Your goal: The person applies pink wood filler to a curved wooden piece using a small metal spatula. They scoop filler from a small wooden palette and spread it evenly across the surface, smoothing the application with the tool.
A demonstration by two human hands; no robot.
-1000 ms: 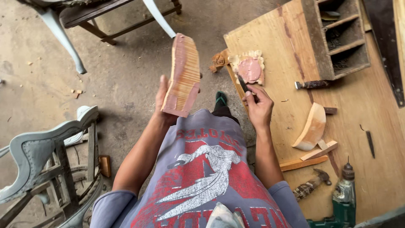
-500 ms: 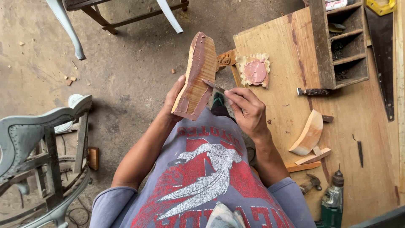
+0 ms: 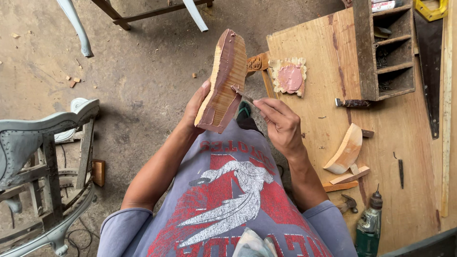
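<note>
My left hand (image 3: 197, 105) holds a long carved wooden piece (image 3: 223, 81) upright in front of my chest; reddish-brown filler covers its left face and lower end. My right hand (image 3: 281, 124) grips a small putty knife (image 3: 240, 93) whose blade tip touches the right edge of the wooden piece. On the plywood board (image 3: 404, 157) just past the knife lies a scrap pad with a pink blob of filler (image 3: 289, 77).
A curved wood offcut (image 3: 345, 150) and thin sticks lie on the board to my right, with a hammer (image 3: 350, 204) and green drill (image 3: 369, 223) near its front. A wooden shelf box (image 3: 383, 47) and handsaw (image 3: 428, 66) sit at the back. A grey carved chair frame (image 3: 43, 162) stands at left.
My left hand has raised and turned the wooden piece more upright. My right hand has brought the putty knife from the filler pad over to the piece's edge.
</note>
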